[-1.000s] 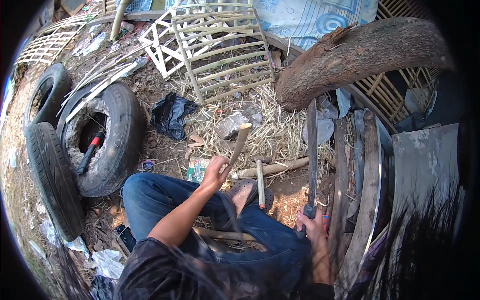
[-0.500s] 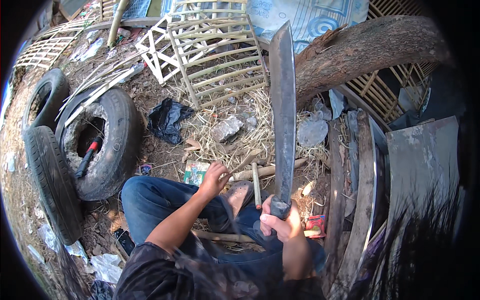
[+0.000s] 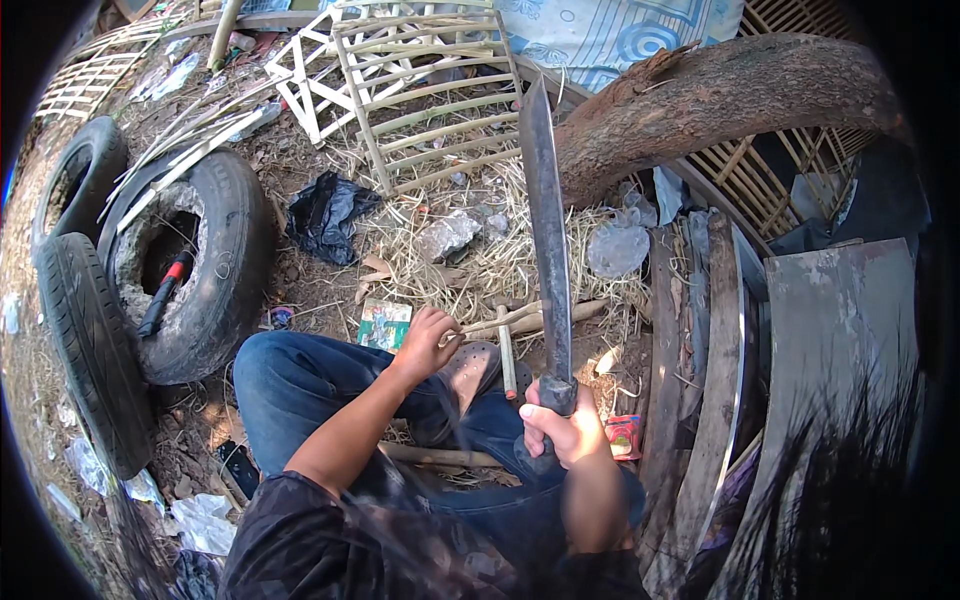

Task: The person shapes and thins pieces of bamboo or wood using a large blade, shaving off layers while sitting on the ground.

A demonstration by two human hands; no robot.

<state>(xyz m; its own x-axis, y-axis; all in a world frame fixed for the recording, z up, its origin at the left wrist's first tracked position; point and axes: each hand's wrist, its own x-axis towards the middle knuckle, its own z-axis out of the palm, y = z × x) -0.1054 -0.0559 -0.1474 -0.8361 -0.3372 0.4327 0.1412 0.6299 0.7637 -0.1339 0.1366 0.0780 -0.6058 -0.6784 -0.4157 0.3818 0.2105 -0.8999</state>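
My right hand (image 3: 563, 425) is wrapped round the dark handle of a machete (image 3: 547, 230). Its long grey blade points away from me, tip leaning slightly left. My left hand (image 3: 428, 342) pinches a thin bamboo strip (image 3: 503, 319), whose free end reaches right, close to the blade. Just beneath the strip, a short stick (image 3: 506, 365) stands across a thicker piece of wood (image 3: 570, 316). A brown clog (image 3: 472, 374) shows on my foot between my hands.
Tyres (image 3: 240, 270) stand at left, a red-and-black tool (image 3: 165, 295) inside one. A slatted bamboo frame (image 3: 440, 130) lies ahead. A thick trunk (image 3: 730, 100) crosses the far right. Planks (image 3: 712, 390) and a grey board (image 3: 845, 330) flank my right. A black plastic bag (image 3: 330, 215) lies ahead left.
The machete blade has tipped to the left. The bamboo strip now lies flatter, its end farther right. The view has shifted slightly; both hands keep their hold.
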